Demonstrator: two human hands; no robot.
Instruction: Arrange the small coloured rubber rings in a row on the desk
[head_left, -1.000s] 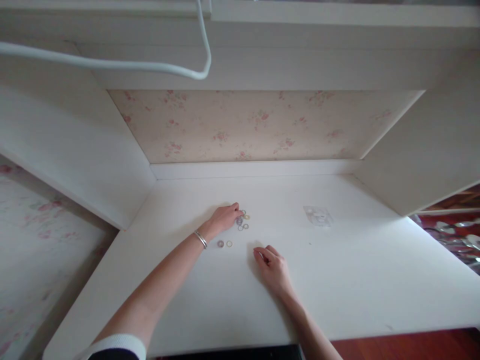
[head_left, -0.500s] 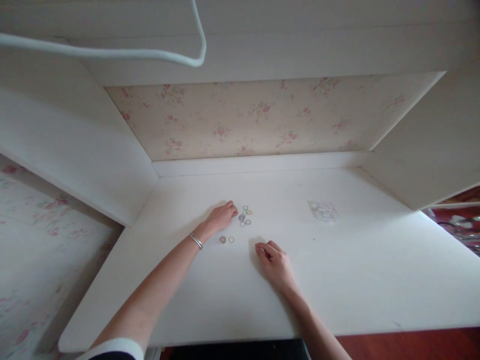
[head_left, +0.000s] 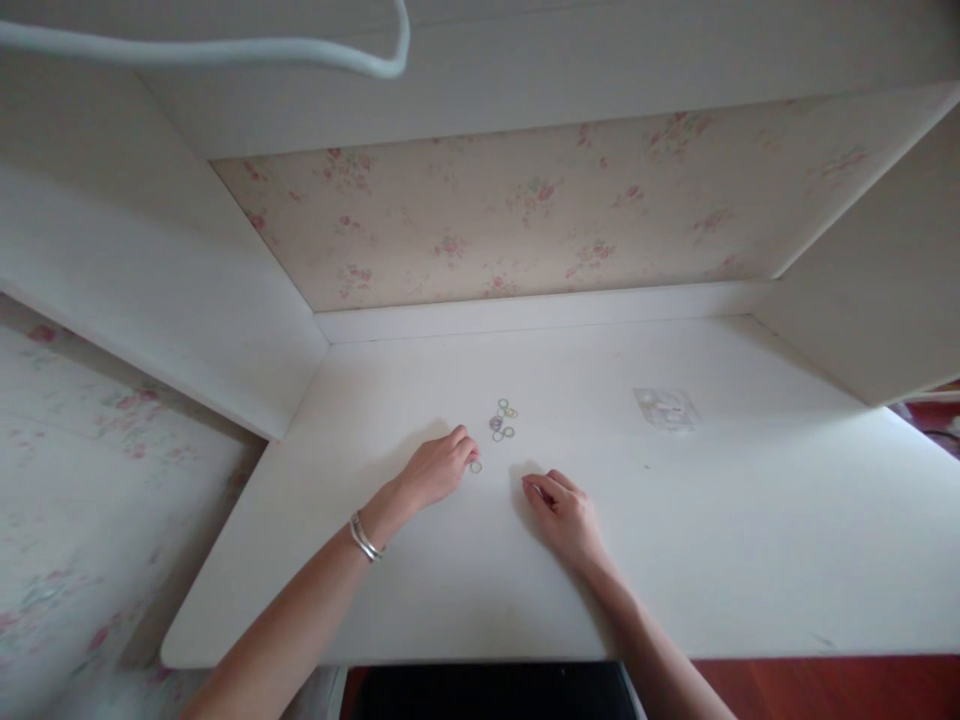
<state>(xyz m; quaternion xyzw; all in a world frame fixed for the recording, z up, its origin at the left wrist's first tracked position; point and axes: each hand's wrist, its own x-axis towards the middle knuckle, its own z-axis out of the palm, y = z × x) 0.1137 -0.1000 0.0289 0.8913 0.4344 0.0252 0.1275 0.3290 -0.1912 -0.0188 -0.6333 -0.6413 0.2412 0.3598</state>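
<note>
My left hand [head_left: 437,470] lies on the white desk [head_left: 750,520] with its fingers curled down. Its fingertips touch a small ring [head_left: 475,466], and whether anything is under the fingers I cannot tell. A silver bangle [head_left: 364,538] sits on that wrist. Just beyond, a cluster of several small coloured rings [head_left: 503,420] lies flat on the desk. My right hand [head_left: 566,515] rests to the right with thumb and forefinger drawn together, and nothing shows in it.
A small clear plastic bag [head_left: 666,408] lies on the desk at the right. White side panels and a floral back wall [head_left: 525,220] close in the desk. A white cable [head_left: 225,50] hangs across the top left. The desk's front edge is close to me.
My left hand has drawn back from the ring cluster toward me, onto the spot where two separate rings lay; only one shows now. The right hand stayed put. The view tilted.
</note>
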